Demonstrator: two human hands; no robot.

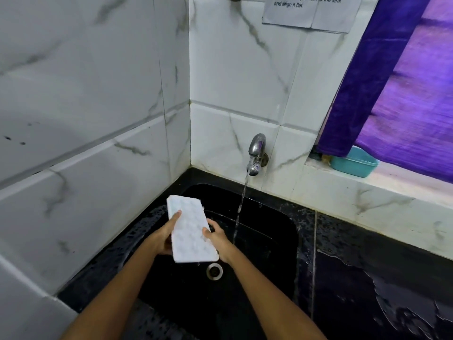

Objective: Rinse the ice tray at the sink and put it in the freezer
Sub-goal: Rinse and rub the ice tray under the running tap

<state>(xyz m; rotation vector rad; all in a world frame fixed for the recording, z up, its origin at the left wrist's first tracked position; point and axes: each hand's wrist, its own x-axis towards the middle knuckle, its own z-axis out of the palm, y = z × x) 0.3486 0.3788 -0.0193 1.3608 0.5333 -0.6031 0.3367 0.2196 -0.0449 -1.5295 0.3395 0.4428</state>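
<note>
Both hands, left hand (163, 238) and right hand (219, 238), gripping white ice tray (191, 229), apparently underside up, long axis pointing away, over sink (282, 231)

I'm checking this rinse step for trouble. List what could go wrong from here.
1. The ice tray is held left of the water stream, apparently not under it, so it may go unrinsed.
2. The left hand and right hand grip only its edges; if wet, it could slip into the sink.
3. The counter already shows water; carrying a dripping tray may spread more.
</note>
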